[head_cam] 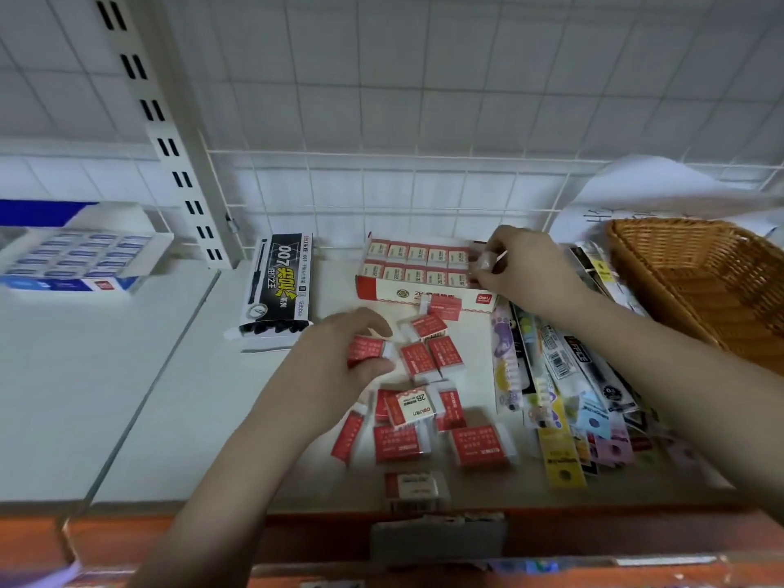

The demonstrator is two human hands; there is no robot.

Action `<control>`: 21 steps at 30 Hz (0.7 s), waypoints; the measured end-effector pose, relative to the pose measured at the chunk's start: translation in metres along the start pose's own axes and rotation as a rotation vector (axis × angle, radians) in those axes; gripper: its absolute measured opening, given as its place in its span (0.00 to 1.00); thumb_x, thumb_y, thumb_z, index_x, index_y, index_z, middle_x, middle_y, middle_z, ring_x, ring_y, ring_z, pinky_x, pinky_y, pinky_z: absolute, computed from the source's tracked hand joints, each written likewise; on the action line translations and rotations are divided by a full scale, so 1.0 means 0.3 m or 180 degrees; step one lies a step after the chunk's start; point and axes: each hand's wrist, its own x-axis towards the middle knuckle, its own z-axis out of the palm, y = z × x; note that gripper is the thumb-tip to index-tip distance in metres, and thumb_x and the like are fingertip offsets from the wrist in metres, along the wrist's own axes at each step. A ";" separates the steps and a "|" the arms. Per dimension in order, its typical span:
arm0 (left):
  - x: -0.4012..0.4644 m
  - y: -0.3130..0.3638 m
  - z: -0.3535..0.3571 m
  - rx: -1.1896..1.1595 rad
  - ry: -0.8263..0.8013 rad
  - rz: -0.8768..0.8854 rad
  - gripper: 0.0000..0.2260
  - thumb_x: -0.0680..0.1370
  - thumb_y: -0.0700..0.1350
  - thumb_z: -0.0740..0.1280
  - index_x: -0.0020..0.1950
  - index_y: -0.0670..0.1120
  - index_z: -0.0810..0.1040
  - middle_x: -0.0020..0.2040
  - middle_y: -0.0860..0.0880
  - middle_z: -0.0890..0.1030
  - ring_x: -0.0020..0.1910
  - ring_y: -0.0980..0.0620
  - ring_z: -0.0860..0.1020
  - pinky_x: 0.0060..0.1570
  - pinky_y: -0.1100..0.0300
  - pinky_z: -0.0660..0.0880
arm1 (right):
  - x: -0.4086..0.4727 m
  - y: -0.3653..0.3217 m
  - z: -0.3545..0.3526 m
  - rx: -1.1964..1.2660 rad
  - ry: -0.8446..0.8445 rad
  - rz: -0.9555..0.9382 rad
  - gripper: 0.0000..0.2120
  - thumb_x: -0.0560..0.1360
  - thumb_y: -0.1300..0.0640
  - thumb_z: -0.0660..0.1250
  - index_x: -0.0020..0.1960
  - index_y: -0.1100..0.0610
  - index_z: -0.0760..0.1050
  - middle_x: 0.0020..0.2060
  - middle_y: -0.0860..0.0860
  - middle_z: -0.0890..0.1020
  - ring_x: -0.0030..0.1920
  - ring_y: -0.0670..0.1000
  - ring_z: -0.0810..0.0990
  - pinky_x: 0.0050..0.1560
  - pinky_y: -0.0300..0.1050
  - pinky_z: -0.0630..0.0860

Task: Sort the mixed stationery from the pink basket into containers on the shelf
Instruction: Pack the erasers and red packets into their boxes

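Head view: white shelf (127, 375) with a wire grid back. Red eraser box (424, 286) stands open at the rear centre, two rows of erasers inside showing "2B"; its front wall carries a red brand patch too small to read. Right hand (515, 267) is at the box's right end, fingers curled, grip narrow, pinching a small clear-wrapped item; what it is I cannot tell. Left hand (339, 362) grips one red eraser (367, 349) between thumb and fingers, just above the shelf. Loose erasers (424, 418) lie scattered in front of the box; one faces up, reading "2B". Black pen box (280, 286) left of it reads "007". Packaged pens (564, 384) lie fanned to the right, beside a brown wicker basket (700, 269). Blue eraser box (80, 256) sits far left.
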 end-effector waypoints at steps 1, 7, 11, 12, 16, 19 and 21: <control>-0.005 -0.005 -0.001 -0.0069 0.0065 -0.0012 0.11 0.73 0.44 0.72 0.48 0.58 0.75 0.47 0.60 0.76 0.45 0.62 0.73 0.45 0.80 0.65 | 0.002 0.002 0.006 0.0067 0.0041 -0.0049 0.08 0.73 0.59 0.67 0.50 0.61 0.74 0.44 0.58 0.81 0.43 0.56 0.79 0.41 0.48 0.75; -0.020 -0.027 0.003 -0.0288 0.0222 -0.0113 0.12 0.75 0.39 0.69 0.56 0.52 0.82 0.48 0.61 0.77 0.44 0.69 0.72 0.46 0.84 0.62 | 0.026 0.010 0.010 0.0363 0.0190 0.0248 0.06 0.71 0.60 0.72 0.47 0.59 0.79 0.48 0.55 0.81 0.48 0.54 0.80 0.48 0.46 0.75; -0.031 -0.020 0.003 -0.0355 0.0219 -0.0189 0.15 0.76 0.38 0.67 0.59 0.54 0.80 0.48 0.67 0.75 0.43 0.70 0.72 0.45 0.85 0.62 | 0.031 -0.001 -0.003 -0.0060 -0.0203 0.0212 0.05 0.73 0.59 0.70 0.47 0.59 0.78 0.46 0.54 0.82 0.46 0.52 0.79 0.42 0.42 0.71; -0.031 -0.019 0.001 -0.0389 0.0240 -0.0223 0.15 0.76 0.39 0.67 0.60 0.54 0.80 0.50 0.64 0.76 0.43 0.69 0.72 0.45 0.85 0.62 | 0.034 -0.008 -0.006 -0.0254 -0.0270 0.0158 0.05 0.73 0.59 0.70 0.48 0.59 0.78 0.46 0.55 0.81 0.45 0.52 0.77 0.41 0.41 0.69; -0.039 -0.019 -0.009 -0.0454 0.0341 -0.0336 0.15 0.76 0.41 0.68 0.60 0.55 0.79 0.49 0.58 0.81 0.41 0.67 0.74 0.42 0.83 0.65 | 0.055 -0.014 0.007 -0.0766 -0.0374 0.0047 0.08 0.72 0.57 0.71 0.49 0.58 0.78 0.49 0.56 0.81 0.51 0.55 0.77 0.43 0.42 0.68; -0.052 -0.017 -0.016 -0.0472 0.0363 -0.0359 0.14 0.76 0.40 0.68 0.59 0.53 0.80 0.36 0.64 0.74 0.34 0.73 0.71 0.37 0.80 0.65 | 0.068 0.001 0.020 -0.0502 -0.0443 0.0087 0.17 0.70 0.57 0.73 0.58 0.57 0.75 0.53 0.54 0.81 0.52 0.54 0.77 0.46 0.42 0.70; -0.057 -0.021 -0.017 -0.0461 0.0375 -0.0395 0.14 0.76 0.40 0.68 0.59 0.54 0.80 0.35 0.65 0.71 0.35 0.75 0.71 0.38 0.80 0.65 | 0.084 0.005 0.014 -0.0098 -0.0506 0.0276 0.23 0.68 0.58 0.76 0.61 0.58 0.74 0.54 0.53 0.81 0.50 0.50 0.76 0.46 0.40 0.68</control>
